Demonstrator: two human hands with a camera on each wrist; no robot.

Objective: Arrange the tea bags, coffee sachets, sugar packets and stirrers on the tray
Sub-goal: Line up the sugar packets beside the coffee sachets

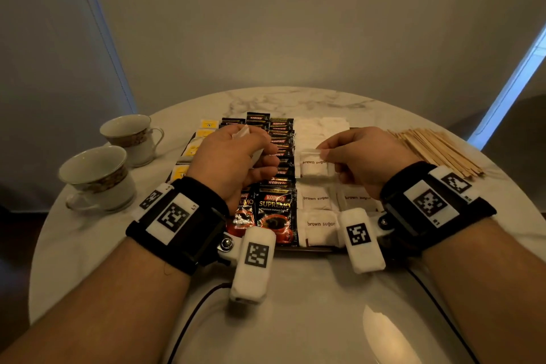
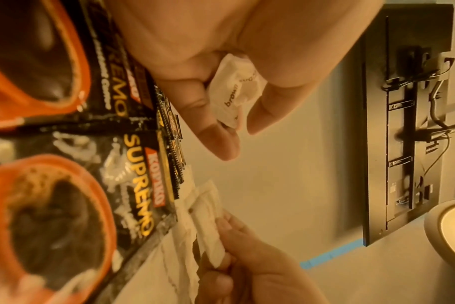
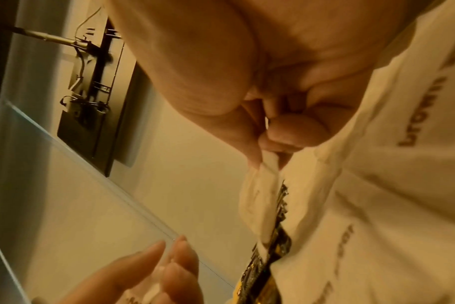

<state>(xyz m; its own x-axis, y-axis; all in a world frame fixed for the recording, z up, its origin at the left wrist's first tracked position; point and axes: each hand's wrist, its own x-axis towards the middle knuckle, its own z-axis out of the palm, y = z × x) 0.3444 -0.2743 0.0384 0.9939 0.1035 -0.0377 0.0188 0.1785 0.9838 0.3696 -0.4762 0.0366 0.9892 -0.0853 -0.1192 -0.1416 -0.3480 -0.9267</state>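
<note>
A white paper packet printed "brown sugar" (image 1: 314,163) is pinched at its upper corner by the right hand (image 1: 362,156), thumb and forefinger pressed together on the paper, and is held just above the sugar column of the dark rectangular tray (image 1: 304,249). In the right wrist view the same pinch is seen, with the packet (image 3: 260,197) hanging edge-on below the fingertips (image 3: 255,152).

More white sugar packets (image 2: 234,90) are kept in the left hand (image 1: 233,159), whose fingers are curled round them (how many cannot be told); this hand is held over the coffee column.

On the tray, yellow paper tea bags (image 1: 189,151) are laid in a column at the left, black foil Kopiko coffee sachets (image 1: 276,210) in overlapping rows in the middle, and white brown-sugar packets (image 1: 320,223) at the right.

A loose pile of thin wooden stirrers (image 1: 437,154) is left on the round white marble table (image 1: 295,304), right of the tray. Two cream teacups with patterned gold bands (image 1: 97,177) are set at the left of the table.
</note>
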